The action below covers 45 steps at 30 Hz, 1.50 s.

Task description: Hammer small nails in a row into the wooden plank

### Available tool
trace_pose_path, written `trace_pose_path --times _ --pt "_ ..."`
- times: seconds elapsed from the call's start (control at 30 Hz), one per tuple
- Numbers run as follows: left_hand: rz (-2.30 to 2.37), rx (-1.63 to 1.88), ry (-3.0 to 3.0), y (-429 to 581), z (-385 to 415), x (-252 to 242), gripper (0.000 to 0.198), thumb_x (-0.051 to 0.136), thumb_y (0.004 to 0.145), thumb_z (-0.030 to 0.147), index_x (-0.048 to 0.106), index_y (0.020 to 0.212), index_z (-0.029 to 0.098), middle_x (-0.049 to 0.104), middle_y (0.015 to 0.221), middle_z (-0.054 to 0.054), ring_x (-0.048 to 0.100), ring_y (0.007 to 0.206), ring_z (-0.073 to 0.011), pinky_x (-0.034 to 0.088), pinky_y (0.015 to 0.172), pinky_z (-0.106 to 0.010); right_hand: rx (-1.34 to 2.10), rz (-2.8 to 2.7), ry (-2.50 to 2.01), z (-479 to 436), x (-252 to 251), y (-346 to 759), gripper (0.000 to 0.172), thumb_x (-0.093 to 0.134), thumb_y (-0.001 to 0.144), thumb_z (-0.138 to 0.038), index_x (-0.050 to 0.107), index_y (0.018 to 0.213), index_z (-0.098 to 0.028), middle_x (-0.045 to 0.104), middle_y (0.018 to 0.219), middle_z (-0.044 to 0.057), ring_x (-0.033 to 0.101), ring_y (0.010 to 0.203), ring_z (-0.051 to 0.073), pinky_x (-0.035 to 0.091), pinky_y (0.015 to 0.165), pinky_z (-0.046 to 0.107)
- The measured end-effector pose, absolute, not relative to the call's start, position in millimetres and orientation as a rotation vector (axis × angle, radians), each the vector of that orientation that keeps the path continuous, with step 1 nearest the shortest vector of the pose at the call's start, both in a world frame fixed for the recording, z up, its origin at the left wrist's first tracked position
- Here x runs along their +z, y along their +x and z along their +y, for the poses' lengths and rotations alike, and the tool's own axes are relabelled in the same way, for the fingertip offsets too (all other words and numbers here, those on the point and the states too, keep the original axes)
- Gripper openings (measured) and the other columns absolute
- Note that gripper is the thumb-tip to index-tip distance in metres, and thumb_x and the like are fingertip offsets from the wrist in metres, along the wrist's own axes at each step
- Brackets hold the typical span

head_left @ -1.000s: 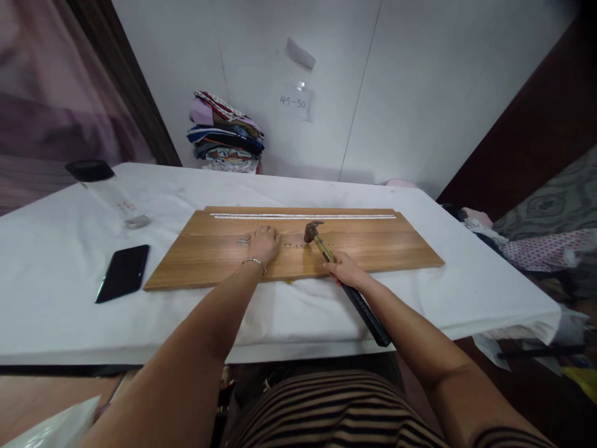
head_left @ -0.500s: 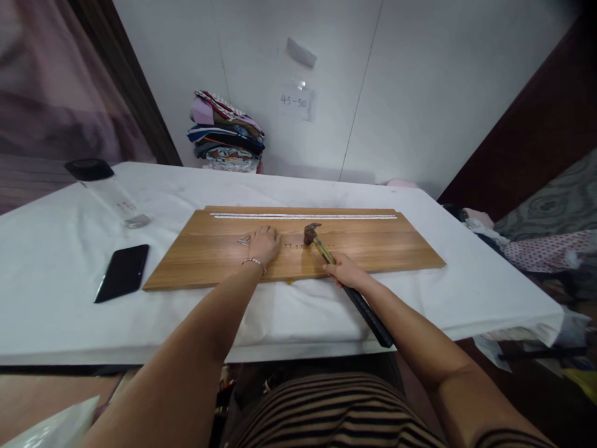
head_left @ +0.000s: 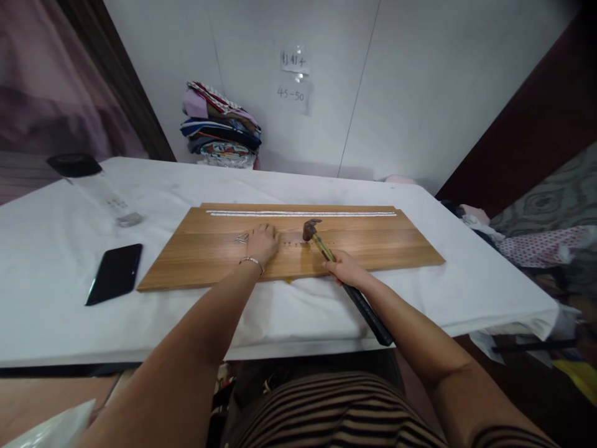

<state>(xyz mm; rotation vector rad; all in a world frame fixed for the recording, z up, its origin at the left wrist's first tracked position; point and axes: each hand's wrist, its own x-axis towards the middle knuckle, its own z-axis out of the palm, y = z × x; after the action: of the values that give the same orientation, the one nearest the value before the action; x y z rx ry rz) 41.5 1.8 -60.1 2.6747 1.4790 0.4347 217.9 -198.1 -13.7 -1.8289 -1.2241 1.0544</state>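
Right hand [head_left: 342, 272] around hammer [head_left: 364, 306], head away, leftward.

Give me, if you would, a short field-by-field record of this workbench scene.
Left hand: left hand rests on the wooden board, beside loose nails; grip unclear
Right hand: right hand grips the hammer, its head by a row of nails
Board: white strip along the far edge
Table: white-covered table; black phone and clear bottle on the left
Wall: folded fabrics; paper label reading 45-50
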Motion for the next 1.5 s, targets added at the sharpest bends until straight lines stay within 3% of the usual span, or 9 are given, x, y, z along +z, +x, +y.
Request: trace_pose_path --times 1.5 --pt "1.467 0.448 2.652 41 2 -60 0.033 0.040 0.098 0.031 0.068 0.110 0.018 0.066 0.127 -0.018 0.056 0.125 -0.0341 0.041 0.106 -0.048 1.082 -1.190 -1.782 -197 -22 220 0.013 0.061 0.089 -0.022 0.048 0.087 -0.024 0.045 0.045 -0.010 0.041 0.035 0.011 0.032 0.038 0.022"
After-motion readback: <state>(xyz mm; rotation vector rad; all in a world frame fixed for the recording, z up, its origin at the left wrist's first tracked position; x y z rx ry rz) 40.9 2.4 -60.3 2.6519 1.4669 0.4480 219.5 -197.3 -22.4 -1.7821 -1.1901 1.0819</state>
